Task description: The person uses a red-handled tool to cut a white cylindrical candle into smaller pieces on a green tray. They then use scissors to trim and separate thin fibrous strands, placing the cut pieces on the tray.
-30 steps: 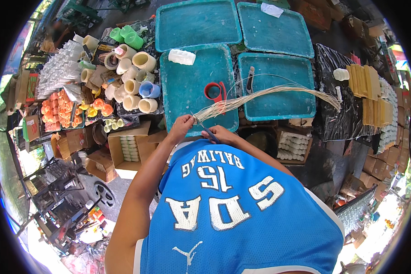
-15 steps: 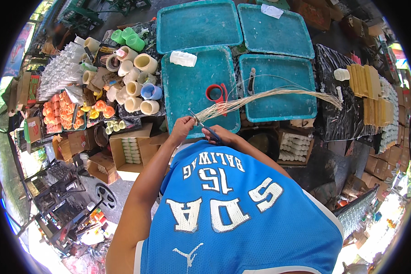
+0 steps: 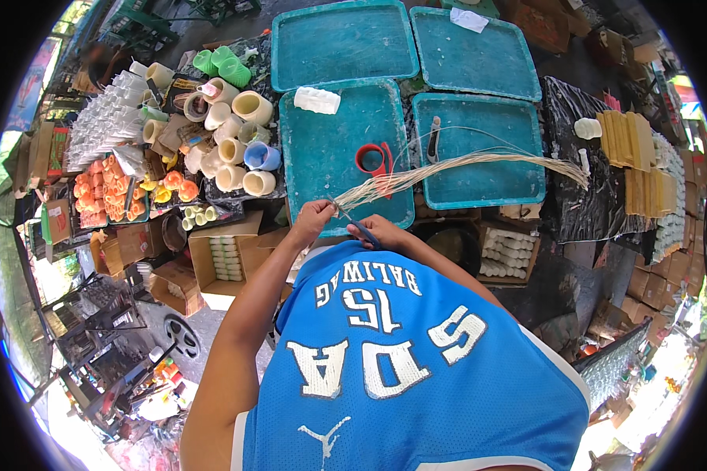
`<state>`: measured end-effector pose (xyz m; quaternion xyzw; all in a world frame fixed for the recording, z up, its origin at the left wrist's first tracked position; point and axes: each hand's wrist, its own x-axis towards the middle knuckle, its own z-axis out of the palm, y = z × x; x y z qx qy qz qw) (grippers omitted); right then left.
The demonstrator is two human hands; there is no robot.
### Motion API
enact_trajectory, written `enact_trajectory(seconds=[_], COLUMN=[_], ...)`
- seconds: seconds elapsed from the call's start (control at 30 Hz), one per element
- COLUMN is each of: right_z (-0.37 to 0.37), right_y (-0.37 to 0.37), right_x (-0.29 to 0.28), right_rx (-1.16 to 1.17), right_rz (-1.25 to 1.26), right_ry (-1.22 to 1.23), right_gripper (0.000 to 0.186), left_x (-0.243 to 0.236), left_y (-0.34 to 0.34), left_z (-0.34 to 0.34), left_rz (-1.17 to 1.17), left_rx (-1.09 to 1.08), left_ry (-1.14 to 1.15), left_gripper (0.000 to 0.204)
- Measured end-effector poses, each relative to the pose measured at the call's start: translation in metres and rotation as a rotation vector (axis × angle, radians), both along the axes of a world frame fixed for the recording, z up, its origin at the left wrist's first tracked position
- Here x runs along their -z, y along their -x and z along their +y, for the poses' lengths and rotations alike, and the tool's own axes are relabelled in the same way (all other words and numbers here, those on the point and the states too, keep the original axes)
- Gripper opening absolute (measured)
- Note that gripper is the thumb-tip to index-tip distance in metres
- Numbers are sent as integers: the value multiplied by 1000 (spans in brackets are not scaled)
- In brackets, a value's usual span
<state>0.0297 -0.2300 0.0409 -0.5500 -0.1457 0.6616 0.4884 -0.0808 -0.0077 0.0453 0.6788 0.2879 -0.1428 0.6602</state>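
My left hand [image 3: 314,220] pinches the near end of a long bundle of cream wick cords [image 3: 463,162]. The bundle arcs rightward over two teal trays, its far end fanning out past the right one. My right hand [image 3: 380,230] grips dark-handled scissors [image 3: 349,217], whose blades lie at the bundle's end, close to my left fingertips. Whether the blades touch the cords is too small to tell. Beyond the bundle, a red ring-shaped thing [image 3: 363,168] and a white ribbed piece [image 3: 316,100] rest on the near left tray [image 3: 291,169].
A cutter knife [image 3: 433,140] lies on the near right tray [image 3: 479,196]. Cream cylinders [image 3: 252,108] and orange pieces [image 3: 102,192] crowd the left table. Yellow slabs [image 3: 646,192] sit on black plastic at right. Open cardboard boxes [image 3: 226,259] stand below the table edge.
The scissors' blades look less spread than before, and their tips have drawn back slightly toward my left fingers. My hands and the bundle have hardly moved.
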Motion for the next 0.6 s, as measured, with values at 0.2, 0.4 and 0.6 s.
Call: enact_trajectory(seconds=[0.2,0.4,0.6], right_z=[-8,-1,0], right_y=[4,2,3], right_x=[-7,3,-1], right_rx=[-61,-49,-59], right_rz=[-167,-44,-95], right_ry=[27,-30,-13], right_gripper=[56,55,57], left_x=[-6,-7,4], left_y=[2,2,9], left_z=[15,6,12], left_rz=[-9,2,12], left_rx=[-4,43,15], left_ry=[19,7,38], left_gripper=[29,29,29])
